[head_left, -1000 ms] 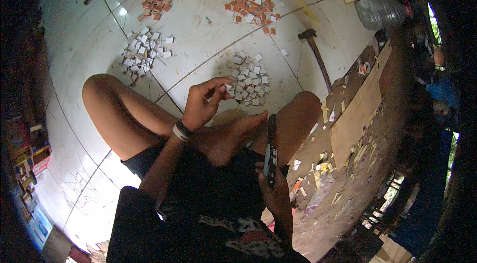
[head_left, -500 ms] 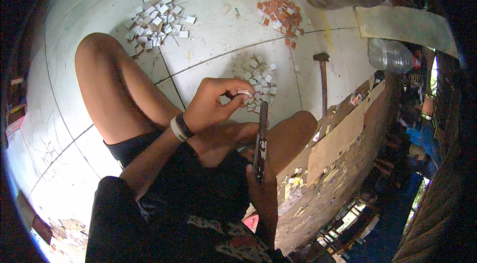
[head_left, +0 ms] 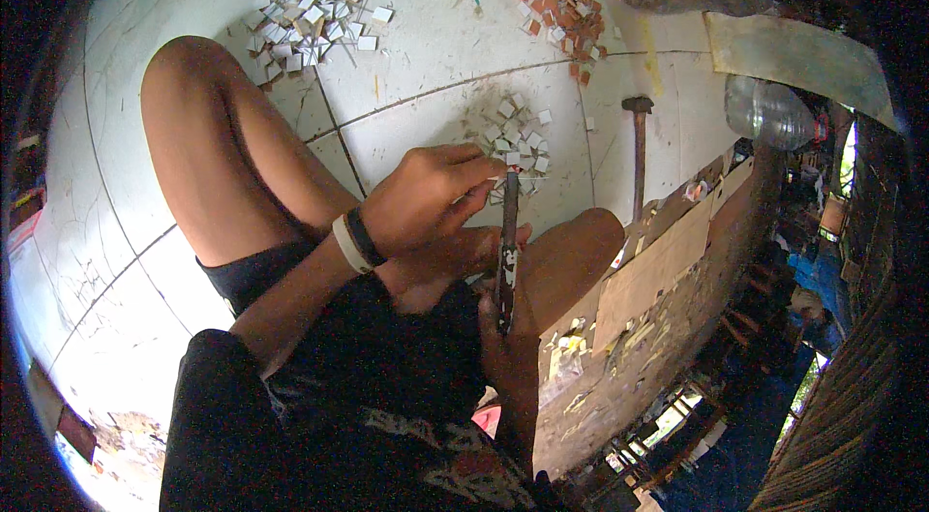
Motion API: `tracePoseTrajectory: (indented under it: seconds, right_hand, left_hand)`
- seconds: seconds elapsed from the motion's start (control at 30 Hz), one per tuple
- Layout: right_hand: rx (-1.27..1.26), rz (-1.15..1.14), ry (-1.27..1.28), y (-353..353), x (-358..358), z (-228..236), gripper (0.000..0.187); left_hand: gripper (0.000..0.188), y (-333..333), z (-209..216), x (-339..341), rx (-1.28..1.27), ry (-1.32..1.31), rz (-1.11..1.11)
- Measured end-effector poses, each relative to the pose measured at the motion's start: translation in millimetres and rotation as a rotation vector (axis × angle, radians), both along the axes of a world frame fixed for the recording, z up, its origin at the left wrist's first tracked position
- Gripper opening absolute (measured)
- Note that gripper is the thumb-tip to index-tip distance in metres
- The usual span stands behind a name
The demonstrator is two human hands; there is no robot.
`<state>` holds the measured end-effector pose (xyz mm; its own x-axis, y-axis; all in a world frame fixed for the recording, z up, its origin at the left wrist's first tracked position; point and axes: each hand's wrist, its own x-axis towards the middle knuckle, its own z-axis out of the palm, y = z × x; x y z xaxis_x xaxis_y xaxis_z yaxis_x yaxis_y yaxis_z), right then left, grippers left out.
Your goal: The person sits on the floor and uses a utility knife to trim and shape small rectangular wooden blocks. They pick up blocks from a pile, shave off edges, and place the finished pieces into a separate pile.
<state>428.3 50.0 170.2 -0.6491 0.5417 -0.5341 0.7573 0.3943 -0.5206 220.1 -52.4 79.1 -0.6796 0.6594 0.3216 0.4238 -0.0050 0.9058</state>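
Observation:
My left hand (head_left: 426,197), with a black and a white band at its wrist, pinches a small piece of tile (head_left: 514,168), mostly hidden by the fingertips. The piece is at the upper end of a long dark metal hand tool (head_left: 509,236) with pale worn patches, seen edge-on, so its exact kind does not show. Lower down, my right hand (head_left: 499,338) is wrapped round the tool, its fingers partly hidden. Just beyond the tool's tip lies a small pile of white tile chips (head_left: 521,130) on the floor.
Farther off lie a larger pile of white tile squares (head_left: 314,18) and a pile of reddish-brown ones (head_left: 571,14). A hammer (head_left: 639,139) rests at the right, near a clear plastic bottle (head_left: 769,112). A worn wooden board (head_left: 648,318) runs beside my right leg.
My left hand has moved slightly right, bringing the tile piece to the tool's tip. The tool has risen a little in the picture, and the view has shifted slightly.

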Motion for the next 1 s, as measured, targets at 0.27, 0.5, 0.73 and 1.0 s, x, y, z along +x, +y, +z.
tracePoseTrajectory:
  seconds: [0.27, 0.5, 0.73, 1.0]
  right_hand:
    - [0.027, 0.091, -0.011, 1.7, 1.0, -3.9, 0.034]
    - [-0.249, -0.165, -0.163, -2.7, -12.1, 14.8, 0.045]
    - [-0.596, -0.34, 0.087, -11.6, -9.4, 13.5, 0.058]
    - [0.21, 0.261, 0.139, -13.2, -18.4, -15.5, 0.065]
  left_hand:
    - [0.03, -2.2, 1.7, 5.3, -0.118, 0.066, 0.003]
    - [0.019, 2.8, -7.4, 6.3, 0.152, -0.338, 0.053]
    - [0.018, 21.8, -4.4, 25.8, 0.453, -0.669, 0.208]
    - [0.014, 20.3, -6.2, 31.2, 0.235, -0.406, 0.326]
